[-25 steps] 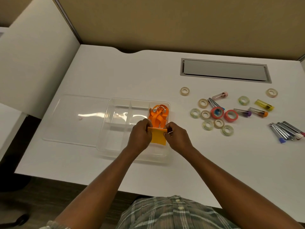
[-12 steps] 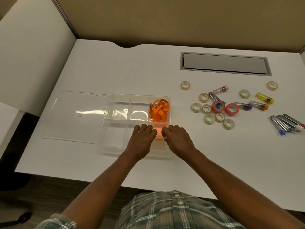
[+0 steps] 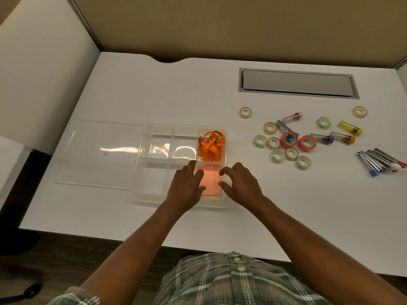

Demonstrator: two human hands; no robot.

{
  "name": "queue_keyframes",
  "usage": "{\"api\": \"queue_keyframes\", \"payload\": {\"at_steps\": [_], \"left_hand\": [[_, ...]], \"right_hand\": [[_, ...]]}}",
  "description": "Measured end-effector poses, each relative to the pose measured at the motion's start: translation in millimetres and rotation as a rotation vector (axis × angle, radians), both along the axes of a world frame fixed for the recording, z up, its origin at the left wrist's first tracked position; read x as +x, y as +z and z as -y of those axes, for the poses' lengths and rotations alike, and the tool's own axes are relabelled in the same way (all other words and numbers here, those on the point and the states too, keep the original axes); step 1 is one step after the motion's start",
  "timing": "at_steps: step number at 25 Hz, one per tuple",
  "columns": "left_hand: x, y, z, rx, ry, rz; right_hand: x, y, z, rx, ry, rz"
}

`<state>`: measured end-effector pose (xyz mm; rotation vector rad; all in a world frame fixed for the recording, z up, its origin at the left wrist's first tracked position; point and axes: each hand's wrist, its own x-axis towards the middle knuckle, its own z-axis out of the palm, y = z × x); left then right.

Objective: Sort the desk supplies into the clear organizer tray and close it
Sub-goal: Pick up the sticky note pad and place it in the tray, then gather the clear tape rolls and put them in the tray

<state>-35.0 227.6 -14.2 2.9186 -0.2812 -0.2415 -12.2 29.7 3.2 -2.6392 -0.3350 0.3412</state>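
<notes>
The clear organizer tray point(image 3: 154, 137) sits on the white desk, its flat lid point(image 3: 97, 153) lying to its left. An orange ribbon bundle point(image 3: 211, 146) fills the tray's back right compartment. An orange pad of sticky notes point(image 3: 210, 179) lies flat in the front right compartment. My left hand point(image 3: 186, 186) hovers at the pad's left edge, fingers spread, holding nothing. My right hand point(image 3: 241, 183) is at the pad's right edge over the tray rim, fingers apart and empty.
Right of the tray lie several tape rolls point(image 3: 288, 148), two of them red point(image 3: 306, 143), small capped tubes point(image 3: 342, 137), a yellow case point(image 3: 350, 128) and a cluster of metal clips point(image 3: 378, 160). A grey cable hatch point(image 3: 297, 83) is set into the desk's back. Partition walls stand left and behind.
Both hands held the orange pad upright over the tray, then laid it flat in the front right compartment. The fingers have since let go and drawn slightly apart.
</notes>
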Motion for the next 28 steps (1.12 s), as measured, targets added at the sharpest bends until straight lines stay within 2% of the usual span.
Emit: {"api": "queue_keyframes", "payload": {"at_steps": [4,14,20,28], "left_hand": [[0,-9,8,-0.072,0.111,-0.1],[3,-7,34,-0.066,0.104,-0.092],[8,9,62,-0.028,0.113,0.004],[25,22,140,-0.033,0.021,0.085]], "right_hand": [[-1,-3,4,0.034,-0.035,-0.052],[-1,-3,36,0.06,-0.035,-0.066],[-2,2,71,0.128,-0.057,-0.063],[-1,-3,151,0.094,-0.141,-0.059]]}}
